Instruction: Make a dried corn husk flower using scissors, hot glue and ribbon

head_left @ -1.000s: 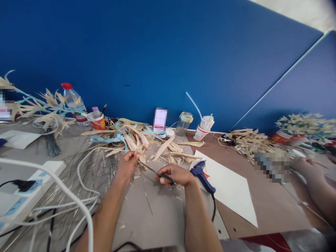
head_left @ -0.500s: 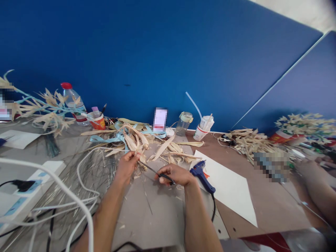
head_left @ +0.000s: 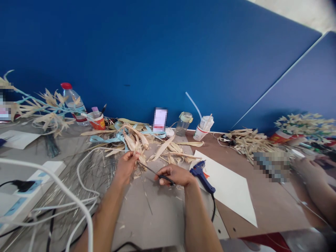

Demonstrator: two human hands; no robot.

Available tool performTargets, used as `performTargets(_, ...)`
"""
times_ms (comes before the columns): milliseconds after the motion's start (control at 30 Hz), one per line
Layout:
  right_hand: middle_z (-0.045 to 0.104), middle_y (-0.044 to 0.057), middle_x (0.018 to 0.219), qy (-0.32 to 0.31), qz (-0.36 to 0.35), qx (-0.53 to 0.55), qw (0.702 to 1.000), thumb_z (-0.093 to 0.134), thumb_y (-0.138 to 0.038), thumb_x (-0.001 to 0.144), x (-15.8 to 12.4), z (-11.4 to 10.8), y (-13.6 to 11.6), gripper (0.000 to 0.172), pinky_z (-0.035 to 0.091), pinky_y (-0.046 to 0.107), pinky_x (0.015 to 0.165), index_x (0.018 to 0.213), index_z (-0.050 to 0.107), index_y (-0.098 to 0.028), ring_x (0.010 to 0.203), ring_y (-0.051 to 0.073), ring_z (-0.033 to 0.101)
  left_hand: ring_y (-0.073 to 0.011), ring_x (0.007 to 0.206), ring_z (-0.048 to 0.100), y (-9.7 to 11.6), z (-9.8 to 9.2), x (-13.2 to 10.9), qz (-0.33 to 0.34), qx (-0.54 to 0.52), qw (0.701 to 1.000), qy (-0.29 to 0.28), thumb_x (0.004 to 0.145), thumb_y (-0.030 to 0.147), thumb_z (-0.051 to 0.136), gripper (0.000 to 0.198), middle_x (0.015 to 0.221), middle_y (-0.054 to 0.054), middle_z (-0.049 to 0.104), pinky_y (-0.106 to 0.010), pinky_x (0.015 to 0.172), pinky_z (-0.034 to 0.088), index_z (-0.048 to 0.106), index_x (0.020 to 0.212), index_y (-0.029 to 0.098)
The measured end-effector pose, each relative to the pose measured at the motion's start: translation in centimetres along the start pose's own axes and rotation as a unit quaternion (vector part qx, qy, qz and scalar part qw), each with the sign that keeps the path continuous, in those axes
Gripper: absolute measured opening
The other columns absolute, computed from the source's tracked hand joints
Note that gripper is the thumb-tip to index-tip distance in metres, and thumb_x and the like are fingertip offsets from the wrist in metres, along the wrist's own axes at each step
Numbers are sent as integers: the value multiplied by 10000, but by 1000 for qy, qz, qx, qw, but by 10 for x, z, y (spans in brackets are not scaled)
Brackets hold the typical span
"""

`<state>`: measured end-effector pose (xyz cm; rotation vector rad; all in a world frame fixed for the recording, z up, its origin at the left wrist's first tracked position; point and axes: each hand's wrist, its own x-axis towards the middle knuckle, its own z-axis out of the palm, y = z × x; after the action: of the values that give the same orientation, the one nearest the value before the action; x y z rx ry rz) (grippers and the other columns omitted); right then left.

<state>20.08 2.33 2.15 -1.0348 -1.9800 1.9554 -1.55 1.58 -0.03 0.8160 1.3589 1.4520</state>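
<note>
My left hand [head_left: 125,167] is closed in a pinch on a pale strip of dried corn husk, just in front of the husk pile [head_left: 135,138]. In my right hand [head_left: 176,174] is a pair of scissors [head_left: 150,169] with dark handles, fingers wrapped round them. The blades point left and reach the fingertips of my left hand; whether they are parted I cannot tell. A thin wire [head_left: 147,196] runs down the table below the blades. Right of my right hand lies a blue glue gun [head_left: 202,175], partly on a white sheet [head_left: 231,189].
A power strip [head_left: 49,175] with looping white cables [head_left: 73,197] and scattered wires occupies the left. Along the blue partition stand a bottle [head_left: 75,105], paper cups [head_left: 97,120], a phone [head_left: 160,119] and a clear jar [head_left: 183,124]. Another person's hand [head_left: 306,168] works far right.
My hands, the scissors and the husk strip stay almost where they were. At the far right, the other person's hand has shifted slightly.
</note>
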Motion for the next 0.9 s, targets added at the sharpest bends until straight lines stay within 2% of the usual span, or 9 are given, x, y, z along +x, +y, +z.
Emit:
performTargets(67,528,-33,568,2,-6,10,1000,741,-548,631,-1,1,-1,553,329,222,521,983,694,-124,527,95,441,-55,420,353,2,0,0,-2,-24,1000,19,583,393,732,287,552,49,523,-215,414,282,601,677,155)
performTargets(133,538,-29,600,38,-27,24,999,725,-510,651,-2,1,-2,532,344,227,541,1026,683,-134,547,102,459,-47,408,337,3,-1,1,-3,-52,998,31,563,372,745,286,545,49,531,-210,406,272,600,676,153)
performTargets(233,571,-11,685,169,-72,-5,983,663,-456,715,0,3,-5,483,376,242,596,1094,665,-156,611,121,486,-40,398,329,3,-1,1,-14,-80,996,32,536,343,762,295,546,45,548,-198,391,262,603,688,147)
performTargets(300,619,15,765,285,-82,-88,951,614,-406,765,4,5,-6,410,400,263,664,1098,669,-172,701,152,529,-39,394,336,3,0,0,-22,-88,996,25,537,343,768,305,552,41,559,-191,385,267,604,700,145)
performTargets(400,676,50,847,407,-17,-258,876,585,-331,795,13,8,-4,333,406,299,781,1082,682,-191,858,212,572,-37,401,350,3,2,-1,-21,-106,994,12,542,339,783,314,577,29,580,-183,382,276,607,711,142)
performTargets(500,701,91,960,424,76,-364,826,610,-327,783,21,12,0,489,395,331,846,1248,595,-176,952,255,581,-27,406,340,4,5,-3,-19,-131,991,-1,526,309,803,316,589,26,588,-173,383,272,613,710,137)
performTargets(600,675,131,1125,411,112,-397,813,615,-344,786,25,16,2,632,382,345,889,1371,474,-152,1015,266,581,-32,426,372,3,7,-4,-28,-131,991,-11,535,309,809,322,623,10,618,-166,390,271,615,727,139)
performTargets(733,695,129,1092,410,141,-399,808,550,-292,837,26,20,-1,603,388,321,861,1406,416,-141,1012,256,603,-15,407,318,2,10,-6,-32,-121,992,-32,556,326,805,334,622,16,626,-161,388,245,599,744,142)
performTargets(900,704,128,1059,420,153,-408,796,534,-302,846,26,25,-7,549,398,324,833,1367,460,-147,992,262,613,-7,401,304,3,15,-10,-37,-134,989,-55,540,331,818,366,615,29,621,-164,403,251,558,723,148)
